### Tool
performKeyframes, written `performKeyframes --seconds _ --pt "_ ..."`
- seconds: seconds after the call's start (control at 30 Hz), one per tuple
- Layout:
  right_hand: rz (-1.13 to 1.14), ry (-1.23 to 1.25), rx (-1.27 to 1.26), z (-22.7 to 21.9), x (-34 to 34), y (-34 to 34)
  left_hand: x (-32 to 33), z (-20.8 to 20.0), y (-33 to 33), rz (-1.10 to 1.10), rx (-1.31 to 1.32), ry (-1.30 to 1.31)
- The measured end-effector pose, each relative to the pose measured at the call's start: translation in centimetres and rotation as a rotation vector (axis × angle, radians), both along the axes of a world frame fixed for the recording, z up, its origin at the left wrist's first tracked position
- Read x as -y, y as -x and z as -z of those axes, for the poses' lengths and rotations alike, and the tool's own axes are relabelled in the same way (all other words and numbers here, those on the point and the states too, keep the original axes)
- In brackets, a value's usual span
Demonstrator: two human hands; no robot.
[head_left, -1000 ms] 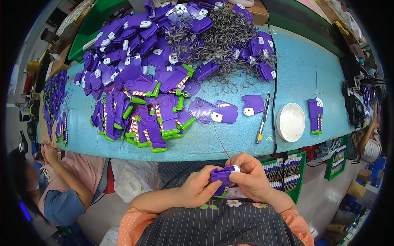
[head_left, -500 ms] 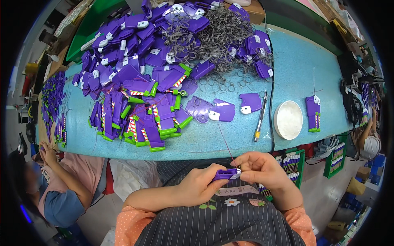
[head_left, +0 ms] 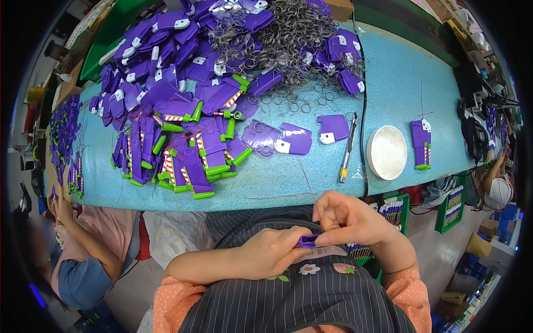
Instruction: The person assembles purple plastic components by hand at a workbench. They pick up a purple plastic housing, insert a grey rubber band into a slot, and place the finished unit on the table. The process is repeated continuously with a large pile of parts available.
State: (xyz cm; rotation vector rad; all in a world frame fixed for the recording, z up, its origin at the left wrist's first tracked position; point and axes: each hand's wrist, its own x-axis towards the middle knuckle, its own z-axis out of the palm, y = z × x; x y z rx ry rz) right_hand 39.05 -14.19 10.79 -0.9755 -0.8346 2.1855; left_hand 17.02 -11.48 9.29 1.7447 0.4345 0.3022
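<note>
Lower centre of frame: my left hand [head_left: 275,251] pinches the purple part [head_left: 307,241] between thumb and fingers; my right hand [head_left: 353,220] has its thumb at the part's right end, fingers curled, exact grip not discernible. Uneven pressure could pop the part loose; farther up, sideways tugging could snag the thin wire [head_left: 307,180] on flat purple pieces [head_left: 297,140] mid-frame.

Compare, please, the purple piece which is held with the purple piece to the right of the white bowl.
The held piece is mostly hidden, while the other piece lies uncovered on the blue table. The held piece shows a narrow edge to the camera; the other piece shows its broad face, with white and green ends. Both are purple.
</note>
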Motion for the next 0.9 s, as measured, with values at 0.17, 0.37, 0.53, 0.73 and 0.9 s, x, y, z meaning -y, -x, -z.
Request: performKeyframes --seconds 0.17,0.37,0.53,0.73,0.9 --pt "0.056 0.178 -0.206 1.5 -0.6 0.6 -0.5 0.5 0.1 -0.018 0.053 0.066" --pt "0.499 0.085 -0.237 3.9 1.8 3.1 -0.2 1.9 0.6 -0.332 0.176 0.313" --pt "0.531 -0.421 0.159 3.0 2.5 3.6 -0.6 1.3 0.2 -0.298 0.086 0.143" --pt "0.595 -0.445 0.167 3.5 3.1 4.0 0.3 1.5 -0.2 -0.318 0.1 0.246" --pt "0.606 -0.729 0.587 4.1 3.2 4.2 -0.4 1.1 -0.5 -0.308 -0.039 0.255"
